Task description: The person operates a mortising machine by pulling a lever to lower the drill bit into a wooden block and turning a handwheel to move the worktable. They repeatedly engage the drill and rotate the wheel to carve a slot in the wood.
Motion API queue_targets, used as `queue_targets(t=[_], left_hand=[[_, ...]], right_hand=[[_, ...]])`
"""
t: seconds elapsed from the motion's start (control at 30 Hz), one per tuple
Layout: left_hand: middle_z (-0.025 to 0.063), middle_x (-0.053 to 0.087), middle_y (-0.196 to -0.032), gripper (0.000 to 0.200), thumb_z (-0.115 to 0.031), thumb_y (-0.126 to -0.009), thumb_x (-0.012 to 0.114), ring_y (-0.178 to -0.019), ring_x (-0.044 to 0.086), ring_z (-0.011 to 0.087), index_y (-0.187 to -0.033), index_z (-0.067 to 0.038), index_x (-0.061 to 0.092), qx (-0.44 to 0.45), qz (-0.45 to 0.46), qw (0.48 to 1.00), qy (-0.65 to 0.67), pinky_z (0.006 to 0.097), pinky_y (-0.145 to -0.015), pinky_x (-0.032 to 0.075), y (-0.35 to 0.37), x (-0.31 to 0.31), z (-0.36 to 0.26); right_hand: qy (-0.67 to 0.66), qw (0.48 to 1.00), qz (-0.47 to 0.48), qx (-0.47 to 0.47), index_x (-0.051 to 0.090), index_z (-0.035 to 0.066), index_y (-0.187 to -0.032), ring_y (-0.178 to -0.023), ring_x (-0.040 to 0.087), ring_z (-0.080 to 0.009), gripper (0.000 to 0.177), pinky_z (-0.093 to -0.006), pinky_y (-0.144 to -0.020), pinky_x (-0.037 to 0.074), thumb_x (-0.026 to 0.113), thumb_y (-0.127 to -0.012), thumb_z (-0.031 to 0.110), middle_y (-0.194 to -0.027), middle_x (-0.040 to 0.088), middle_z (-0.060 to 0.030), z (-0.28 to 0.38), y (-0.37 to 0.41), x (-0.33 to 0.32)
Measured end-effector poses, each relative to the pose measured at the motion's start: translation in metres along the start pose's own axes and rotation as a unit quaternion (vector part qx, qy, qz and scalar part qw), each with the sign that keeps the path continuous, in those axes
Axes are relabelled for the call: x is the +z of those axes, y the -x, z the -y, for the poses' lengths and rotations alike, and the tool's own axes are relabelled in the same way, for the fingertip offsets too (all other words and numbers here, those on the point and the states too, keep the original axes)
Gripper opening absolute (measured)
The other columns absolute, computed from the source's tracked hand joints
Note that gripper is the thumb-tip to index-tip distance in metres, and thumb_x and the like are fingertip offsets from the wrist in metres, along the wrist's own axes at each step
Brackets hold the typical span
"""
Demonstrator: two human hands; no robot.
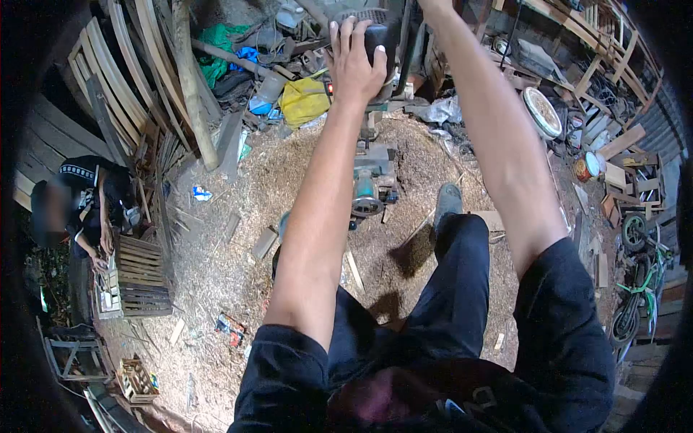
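Observation:
My left hand [355, 56] rests on a black machine housing [386, 40] at the top of the view. Its fingers are stretched out and apart, with the thumb on the housing's right side. A dark vented top [363, 14] shows just beyond the fingertips. My right hand [435, 6] reaches up to the top edge beside the machine. Most of it is cut off, so its fingers and anything in them are hidden. Below the machine, a green-and-grey power tool [367, 193] lies on the sawdust.
Sawdust [209, 281] covers the floor, with wood offcuts scattered about. A yellow cloth [303, 102] lies left of the machine. Another person [90, 198] works at a slatted wooden piece [141, 270] on the left. At right are a white-rimmed bucket [541, 113] and a small bicycle [639, 289].

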State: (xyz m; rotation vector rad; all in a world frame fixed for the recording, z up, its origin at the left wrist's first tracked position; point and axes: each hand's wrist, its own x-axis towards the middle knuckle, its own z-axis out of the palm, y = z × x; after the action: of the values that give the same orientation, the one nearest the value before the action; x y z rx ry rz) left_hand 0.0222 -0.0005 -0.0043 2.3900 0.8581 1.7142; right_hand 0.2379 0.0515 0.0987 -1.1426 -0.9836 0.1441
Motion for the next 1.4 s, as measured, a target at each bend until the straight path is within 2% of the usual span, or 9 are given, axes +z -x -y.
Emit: queue_targets(t=[0.1, 0.17, 0.23, 0.37, 0.73, 0.97, 1.17, 1.3, 1.4], left_hand=[[0.0137, 0.028, -0.156, 0.06, -0.029, -0.089, 0.058, -0.146, 0.019, 0.0426, -0.145, -0.02, 0.039, -0.024, 0.064, 0.998, -0.016, 0.0638, -0.114, 0.019, 0.006, -0.01, 0.0], [0.016, 0.021, -0.16, 0.067, -0.029, -0.09, 0.057, -0.147, 0.016, 0.0425, -0.151, -0.019, 0.031, -0.031, 0.097, 0.995, 0.019, 0.0661, -0.114, 0.016, 0.018, -0.016, 0.003], [0.0176, 0.018, -0.161, 0.067, -0.03, -0.092, 0.056, -0.148, 0.015, 0.0424, -0.153, -0.019, 0.029, -0.038, 0.112, 0.99, 0.074, 0.0651, -0.114, 0.015, 0.036, -0.024, 0.0], [0.0232, 0.027, -0.157, 0.067, -0.027, -0.093, 0.056, -0.146, 0.023, 0.0416, -0.15, -0.005, 0.03, -0.082, 0.124, 0.983, 0.11, 0.0532, -0.117, 0.02, 0.114, -0.017, 0.017], [0.0327, 0.038, -0.145, 0.061, -0.019, -0.089, 0.06, -0.137, 0.038, 0.0422, -0.14, 0.006, 0.038, -0.206, 0.199, 0.953, 0.099, 0.0443, -0.115, 0.03, 0.193, -0.072, 0.013], [0.0316, 0.036, -0.148, 0.06, -0.018, -0.089, 0.061, -0.14, 0.034, 0.0418, -0.14, 0.005, 0.04, -0.27, 0.242, 0.931, 0.051, 0.0441, -0.116, 0.029, 0.254, -0.061, 0.038], [0.0307, 0.047, -0.138, 0.058, -0.02, -0.087, 0.061, -0.131, 0.044, 0.0431, -0.137, 0.003, 0.044, -0.312, 0.305, 0.898, 0.048, 0.0475, -0.109, 0.036, 0.306, -0.055, 0.048], [0.0293, 0.063, -0.114, 0.05, -0.023, -0.085, 0.06, -0.109, 0.06, 0.046, -0.13, -0.003, 0.049, -0.381, 0.394, 0.835, -0.043, 0.0527, -0.095, 0.047, 0.319, -0.065, 0.037], [0.028, 0.066, -0.109, 0.044, -0.028, -0.087, 0.06, -0.104, 0.063, 0.0444, -0.124, -0.004, 0.053, -0.334, 0.397, 0.851, -0.078, 0.0517, -0.092, 0.049, 0.338, -0.056, 0.047]], right_hand=[[0.09, 0.992, -0.045, -0.08, 0.06, 0.003, -0.073, -0.055, 0.052, -0.0174, 0.052, -0.0348, -0.054, 0.04, 0.046, -0.102, 0.043, -0.059, 0.054, -0.0047, 0.029, 0.074, -0.016], [0.036, 0.999, 0.016, -0.035, 0.071, -0.002, -0.102, -0.07, 0.059, -0.0182, 0.06, -0.0345, -0.066, 0.047, 0.046, -0.1, 0.052, -0.074, 0.063, -0.0066, 0.027, 0.122, -0.03], [0.012, 0.997, -0.015, -0.071, 0.063, 0.0, -0.074, -0.055, 0.039, -0.0102, 0.05, -0.0307, -0.053, 0.034, 0.049, -0.102, 0.039, -0.056, 0.045, 0.0024, 0.043, 0.191, -0.041], [-0.027, 0.998, -0.011, -0.063, 0.059, -0.001, -0.072, -0.058, 0.046, -0.0118, 0.05, -0.0312, -0.055, 0.038, 0.051, -0.101, 0.039, -0.059, 0.05, -0.0018, 0.036, 0.274, -0.06], [0.069, 0.978, -0.09, -0.177, 0.064, 0.001, -0.082, -0.065, 0.058, -0.0198, 0.058, -0.0354, -0.06, 0.044, 0.049, -0.098, 0.055, -0.07, 0.06, -0.0089, 0.027, 0.11, -0.022], [-0.107, 0.994, 0.003, 0.005, 0.054, 0.003, -0.074, -0.067, 0.047, -0.0103, 0.037, -0.0279, -0.065, 0.04, 0.047, -0.102, 0.026, -0.068, 0.052, -0.0004, 0.037, 0.282, -0.063], [0.0, 0.998, -0.02, -0.068, 0.057, 0.002, -0.082, -0.071, 0.049, -0.0112, 0.042, -0.0276, -0.068, 0.041, 0.043, -0.105, 0.035, -0.073, 0.056, -0.0021, 0.035, 0.252, -0.052], [0.014, 0.984, -0.085, -0.153, 0.059, -0.002, -0.119, -0.092, 0.061, -0.0195, 0.043, -0.0325, -0.089, 0.046, 0.046, -0.104, 0.036, -0.107, 0.065, -0.0153, 0.043, 0.221, -0.041], [0.027, 0.999, -0.014, -0.03, 0.054, -0.001, -0.132, -0.104, 0.063, -0.0247, 0.047, -0.035, -0.097, 0.045, 0.047, -0.104, 0.036, -0.12, 0.063, -0.0194, 0.028, 0.23, -0.054]])
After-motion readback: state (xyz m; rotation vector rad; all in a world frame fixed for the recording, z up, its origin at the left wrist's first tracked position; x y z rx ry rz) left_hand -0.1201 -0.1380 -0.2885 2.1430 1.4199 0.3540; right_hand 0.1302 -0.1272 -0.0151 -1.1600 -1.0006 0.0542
